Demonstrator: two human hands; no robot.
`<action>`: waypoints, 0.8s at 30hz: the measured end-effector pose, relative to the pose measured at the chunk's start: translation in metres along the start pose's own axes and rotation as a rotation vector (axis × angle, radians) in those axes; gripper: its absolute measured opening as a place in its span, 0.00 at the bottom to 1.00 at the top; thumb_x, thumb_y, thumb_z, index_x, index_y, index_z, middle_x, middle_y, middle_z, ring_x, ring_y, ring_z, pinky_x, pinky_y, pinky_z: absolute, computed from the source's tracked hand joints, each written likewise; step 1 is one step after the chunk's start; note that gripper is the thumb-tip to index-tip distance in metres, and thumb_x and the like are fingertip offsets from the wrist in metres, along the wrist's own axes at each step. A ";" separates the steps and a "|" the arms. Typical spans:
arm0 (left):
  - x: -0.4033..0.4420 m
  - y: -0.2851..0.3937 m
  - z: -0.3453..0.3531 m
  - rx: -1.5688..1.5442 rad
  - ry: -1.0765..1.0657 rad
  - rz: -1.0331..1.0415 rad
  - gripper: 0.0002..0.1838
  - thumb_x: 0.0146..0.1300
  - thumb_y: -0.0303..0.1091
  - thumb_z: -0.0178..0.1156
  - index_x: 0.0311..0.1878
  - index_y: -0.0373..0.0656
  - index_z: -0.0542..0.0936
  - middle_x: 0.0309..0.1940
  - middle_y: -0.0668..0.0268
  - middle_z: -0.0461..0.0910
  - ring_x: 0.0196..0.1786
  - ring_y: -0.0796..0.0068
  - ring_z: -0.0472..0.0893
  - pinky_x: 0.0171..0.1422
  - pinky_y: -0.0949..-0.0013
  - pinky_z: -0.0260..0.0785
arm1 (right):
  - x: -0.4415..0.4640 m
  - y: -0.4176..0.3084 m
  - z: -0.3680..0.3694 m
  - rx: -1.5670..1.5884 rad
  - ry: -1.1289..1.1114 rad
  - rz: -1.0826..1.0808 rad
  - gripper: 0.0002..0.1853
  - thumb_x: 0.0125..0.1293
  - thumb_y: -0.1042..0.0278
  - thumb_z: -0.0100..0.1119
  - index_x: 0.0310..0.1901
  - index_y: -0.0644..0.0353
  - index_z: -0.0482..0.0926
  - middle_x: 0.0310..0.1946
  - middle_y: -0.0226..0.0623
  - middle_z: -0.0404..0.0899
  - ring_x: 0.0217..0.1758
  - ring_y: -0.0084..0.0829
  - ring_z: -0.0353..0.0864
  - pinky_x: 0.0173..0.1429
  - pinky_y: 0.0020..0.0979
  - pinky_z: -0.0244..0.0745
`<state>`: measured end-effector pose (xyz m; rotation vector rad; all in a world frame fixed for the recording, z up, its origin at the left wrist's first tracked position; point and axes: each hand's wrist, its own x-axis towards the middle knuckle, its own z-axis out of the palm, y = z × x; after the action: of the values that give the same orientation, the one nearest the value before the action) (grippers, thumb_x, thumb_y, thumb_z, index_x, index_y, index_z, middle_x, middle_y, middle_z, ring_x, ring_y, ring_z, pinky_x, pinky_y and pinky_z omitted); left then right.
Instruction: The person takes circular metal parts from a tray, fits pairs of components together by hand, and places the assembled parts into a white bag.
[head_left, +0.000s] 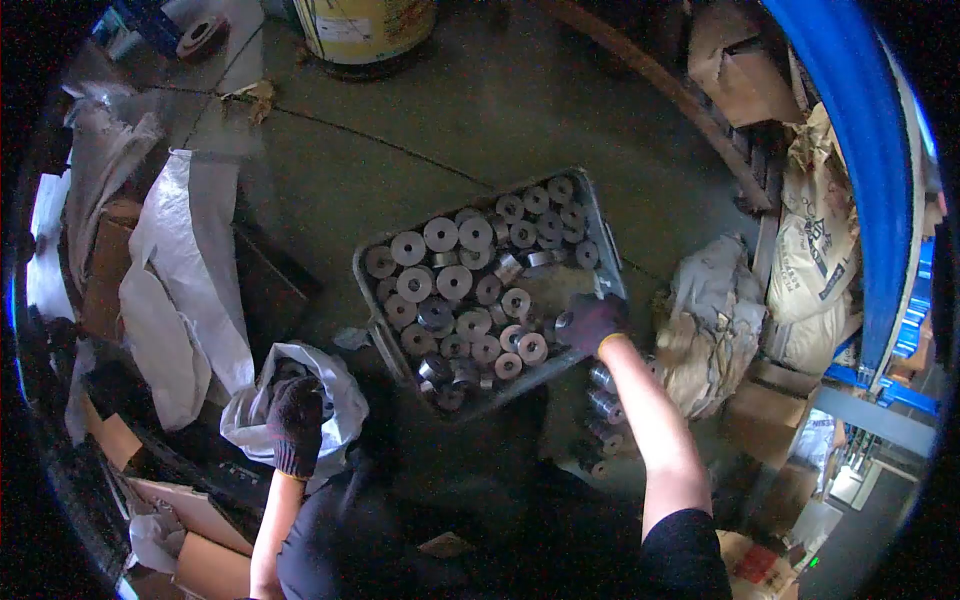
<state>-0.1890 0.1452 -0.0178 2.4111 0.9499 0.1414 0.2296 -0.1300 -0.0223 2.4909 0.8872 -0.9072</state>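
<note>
A grey rectangular bin (385, 352) on the floor holds many round metal rings with centre holes, some flat and some on edge. Over the bin's right side is my right hand (597, 322), in a dark glove with a yellowish cuff. Its fingers are closed around a metal ring (564, 321) at the bin's inner edge. My left hand (296, 420), also dark-gloved, reaches into the mouth of a white sack (345, 408) left of the bin. Its fingers look curled; what they hold is hidden.
More metal rings (605, 405) stand stacked right of the bin. Crumpled plastic and paper (715, 320) lie beyond them, near a printed sack (815, 245) and blue rack post (870, 150). A yellow bucket (365, 30) is at the back; white sheeting (185, 260) and cardboard (205, 565) lie left.
</note>
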 end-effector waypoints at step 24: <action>0.001 0.011 -0.009 -0.162 -0.005 -0.143 0.09 0.57 0.28 0.58 0.41 0.41 0.81 0.38 0.58 0.80 0.44 0.60 0.78 0.50 0.64 0.70 | -0.001 -0.042 0.000 -0.231 -0.025 -0.112 0.23 0.52 0.64 0.57 0.53 0.56 0.72 0.52 0.46 0.72 0.52 0.43 0.77 0.50 0.45 0.75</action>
<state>-0.1847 0.1430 -0.0051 2.1870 1.0630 0.1540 0.2016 -0.0991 -0.0258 2.2486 1.0676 -0.8182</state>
